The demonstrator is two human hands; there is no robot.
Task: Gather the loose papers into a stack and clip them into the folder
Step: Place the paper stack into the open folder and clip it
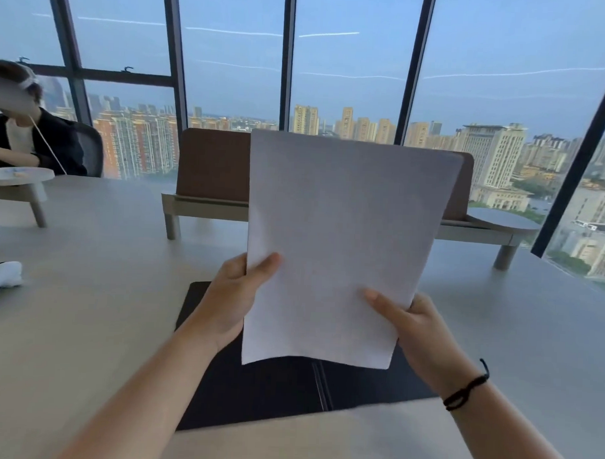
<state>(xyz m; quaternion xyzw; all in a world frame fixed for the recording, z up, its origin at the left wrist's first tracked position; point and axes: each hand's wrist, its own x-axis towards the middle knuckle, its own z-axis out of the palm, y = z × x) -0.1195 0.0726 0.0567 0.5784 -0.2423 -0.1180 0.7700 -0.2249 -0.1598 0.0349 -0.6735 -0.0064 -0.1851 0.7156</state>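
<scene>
Papers (342, 230) are gathered into one upright stack, held above the open black folder (254, 392) on the table (85, 324). Left hand (233, 295) and right hand (417, 326) each pinch a lower side edge, thumbs in front. Gathering looks done; squaring, laying the stack in the folder and clipping seem left. No clip is visible.

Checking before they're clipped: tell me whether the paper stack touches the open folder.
Apart. The head view shows the paper stack held upright in both hands, its bottom edge raised above the open folder.
</scene>
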